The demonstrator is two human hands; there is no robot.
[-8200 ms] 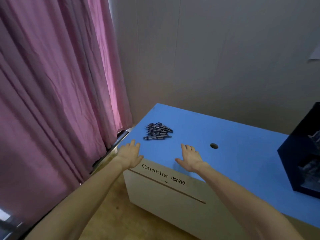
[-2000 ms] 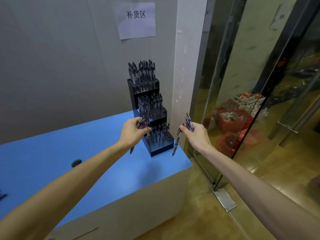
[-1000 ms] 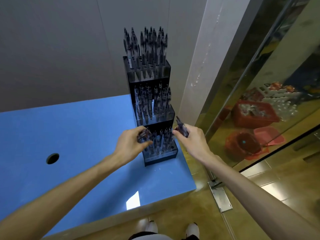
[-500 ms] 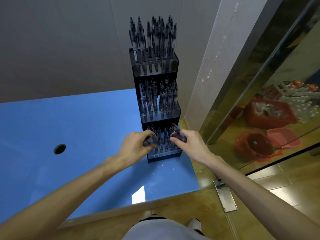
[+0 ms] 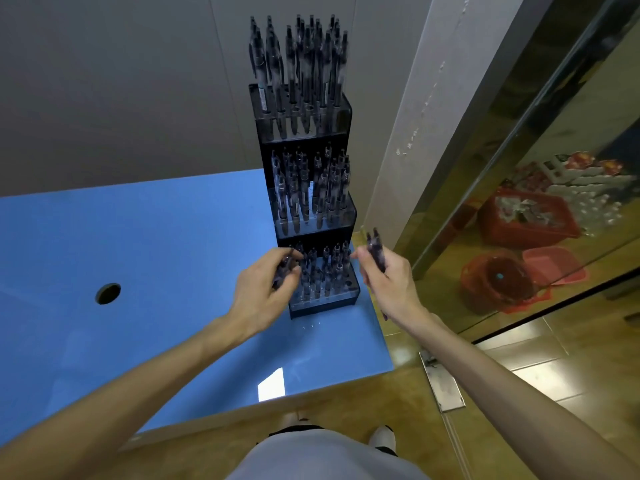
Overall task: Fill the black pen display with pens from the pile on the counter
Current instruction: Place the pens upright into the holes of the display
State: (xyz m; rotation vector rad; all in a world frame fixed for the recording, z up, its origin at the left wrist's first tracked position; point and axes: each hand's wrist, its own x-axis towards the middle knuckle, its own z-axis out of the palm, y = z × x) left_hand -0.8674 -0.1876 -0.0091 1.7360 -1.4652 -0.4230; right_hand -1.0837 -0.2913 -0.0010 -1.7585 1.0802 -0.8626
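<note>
Head view: right hand grips pens pointing upward.

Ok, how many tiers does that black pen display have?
3. The black pen display steps up from the bottom tier between both hands, to the middle tier, to the top tier by the wall.

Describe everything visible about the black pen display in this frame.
The display is a black, glossy, plastic-looking stand with three stepped tiers, upright at the blue counter's far right corner, against the wall. Each tier has holes holding dark pens upright; some holes in the top tier look empty. The left hand, gripping pens, is at the bottom tier's left side; the right hand holds pens beside it, apart.
</note>
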